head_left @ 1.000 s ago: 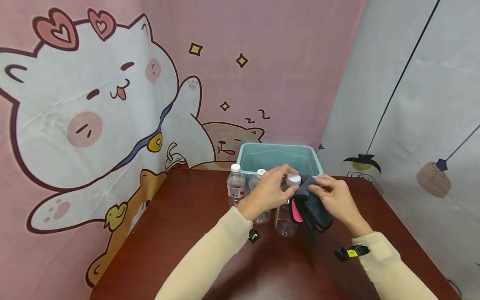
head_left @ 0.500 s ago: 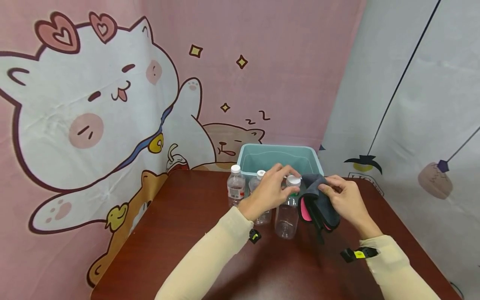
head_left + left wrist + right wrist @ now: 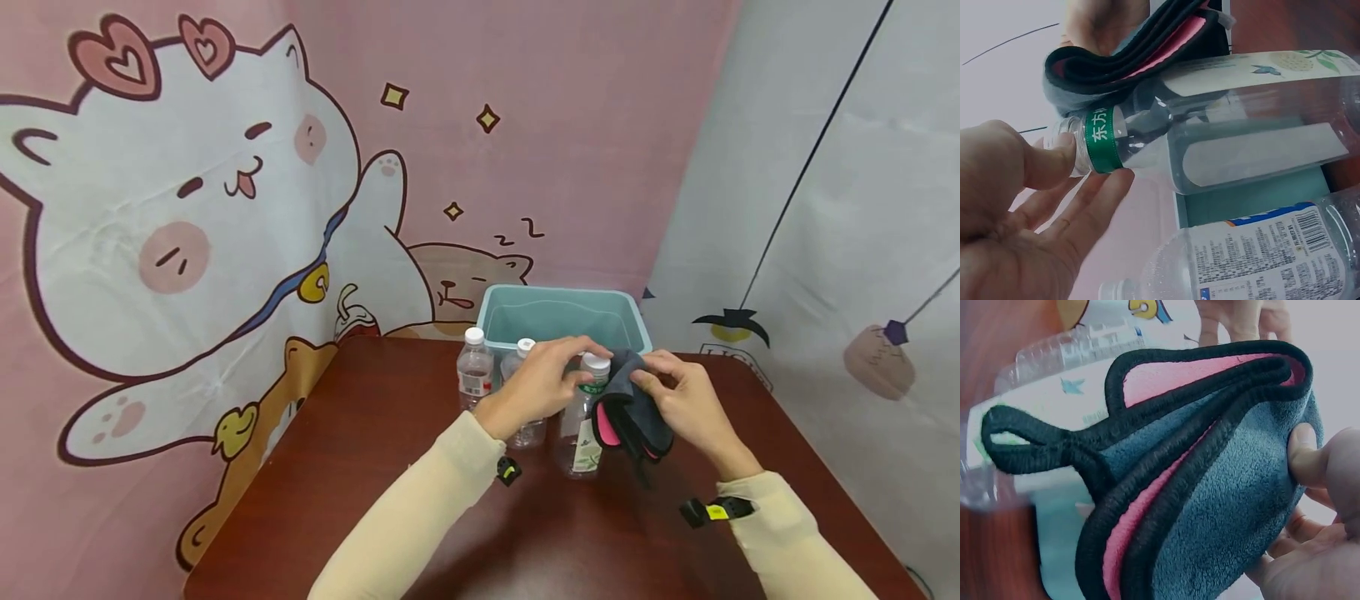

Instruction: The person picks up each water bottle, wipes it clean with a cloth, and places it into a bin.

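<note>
My left hand (image 3: 538,379) grips a clear plastic bottle (image 3: 576,429) by its white cap and neck; the bottle stands upright on the table. In the left wrist view, the thumb lies on the cap beside the green neck band (image 3: 1104,139). A folded grey-blue cleaning cloth (image 3: 639,412), with pink inner faces and black edging, is pinched by my right hand (image 3: 692,404) just right of that bottle. The right wrist view shows the cloth's black hanging loop (image 3: 1029,440) in front of the bottle. Part of the bottle is hidden by the cloth.
Two more clear bottles with white caps stand to the left: one bottle (image 3: 475,365) with a red-and-white label, the other bottle (image 3: 531,433) partly behind my left hand. Behind them is a light teal bin (image 3: 558,321). The brown table (image 3: 375,467) meets fabric-covered walls.
The bottle has turned, so its pale label now faces the head camera. The cloth moved right off the bottle, then came back left against it with my right hand.
</note>
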Action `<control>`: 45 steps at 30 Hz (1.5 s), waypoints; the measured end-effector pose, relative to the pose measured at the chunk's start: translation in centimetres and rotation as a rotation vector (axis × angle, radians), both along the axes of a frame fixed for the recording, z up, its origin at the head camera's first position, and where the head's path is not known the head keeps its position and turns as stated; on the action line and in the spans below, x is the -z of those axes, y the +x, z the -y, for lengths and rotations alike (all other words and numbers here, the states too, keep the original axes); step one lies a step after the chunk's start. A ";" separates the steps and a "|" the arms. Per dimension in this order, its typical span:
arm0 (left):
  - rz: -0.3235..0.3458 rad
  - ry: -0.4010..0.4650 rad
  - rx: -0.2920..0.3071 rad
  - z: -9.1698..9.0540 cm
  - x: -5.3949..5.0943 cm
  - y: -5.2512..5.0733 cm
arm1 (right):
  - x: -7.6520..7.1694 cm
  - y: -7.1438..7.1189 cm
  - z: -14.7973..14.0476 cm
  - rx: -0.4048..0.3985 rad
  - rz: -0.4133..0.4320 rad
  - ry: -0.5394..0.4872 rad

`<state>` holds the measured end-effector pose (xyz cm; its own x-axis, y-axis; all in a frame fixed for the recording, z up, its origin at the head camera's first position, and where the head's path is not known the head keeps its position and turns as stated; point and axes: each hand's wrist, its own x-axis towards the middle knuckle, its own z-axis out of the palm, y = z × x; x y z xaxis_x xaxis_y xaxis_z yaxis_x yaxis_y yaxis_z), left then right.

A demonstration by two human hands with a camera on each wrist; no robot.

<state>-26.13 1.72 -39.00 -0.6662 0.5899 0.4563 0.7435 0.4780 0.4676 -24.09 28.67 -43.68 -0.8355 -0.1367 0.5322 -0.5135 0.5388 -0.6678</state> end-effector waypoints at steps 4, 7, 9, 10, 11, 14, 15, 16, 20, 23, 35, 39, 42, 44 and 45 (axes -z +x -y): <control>-0.008 -0.004 -0.018 0.0 0.2 0.1 | 0.4 0.1 1.3 -0.055 0.013 -0.026; -0.001 -0.008 -0.015 0.0 0.1 0.1 | 0.7 0.1 1.7 -0.062 0.008 -0.028; -0.006 -0.008 -0.007 0.0 0.0 0.1 | 0.9 0.1 1.9 -0.066 0.002 -0.011; -0.012 -0.008 -0.005 0.0 -0.1 0.1 | 1.0 0.1 2.0 -0.070 0.002 0.001; -0.018 -0.007 -0.002 0.0 -0.2 0.1 | 1.1 0.1 2.0 -0.077 0.009 0.014; -0.031 -0.001 0.003 0.1 -0.3 0.0 | 1.4 0.1 2.2 -0.110 0.052 0.037; -0.032 0.001 0.004 0.1 -0.2 -0.1 | 1.5 0.1 2.2 -0.120 0.069 0.038; -0.032 0.002 0.004 0.1 -0.2 -0.1 | 1.7 0.1 2.3 -0.130 0.081 0.038; -0.032 0.002 0.008 0.2 0.0 -0.3 | 2.0 0.1 2.4 -0.130 0.079 0.050; -0.019 0.010 0.017 0.2 0.2 -0.4 | 2.1 0.3 2.5 -0.080 0.033 0.094; -0.001 0.009 0.026 0.4 0.2 -0.5 | 2.3 0.6 1.3 -0.024 -0.013 0.154; 0.012 0.009 0.031 0.4 0.1 -0.5 | 2.4 0.5 0.6 -0.039 0.000 0.169; 0.021 0.003 0.033 0.4 0.1 -0.5 | 2.9 0.3 0.1 -0.055 -0.012 0.200; 0.023 0.006 0.035 0.4 0.1 -0.5 | 3.5 0.2 -0.2 -0.072 -0.017 0.223; 0.023 0.011 0.035 0.4 0.1 -0.5 | 3.8 0.1 -0.3 -0.084 -0.016 0.234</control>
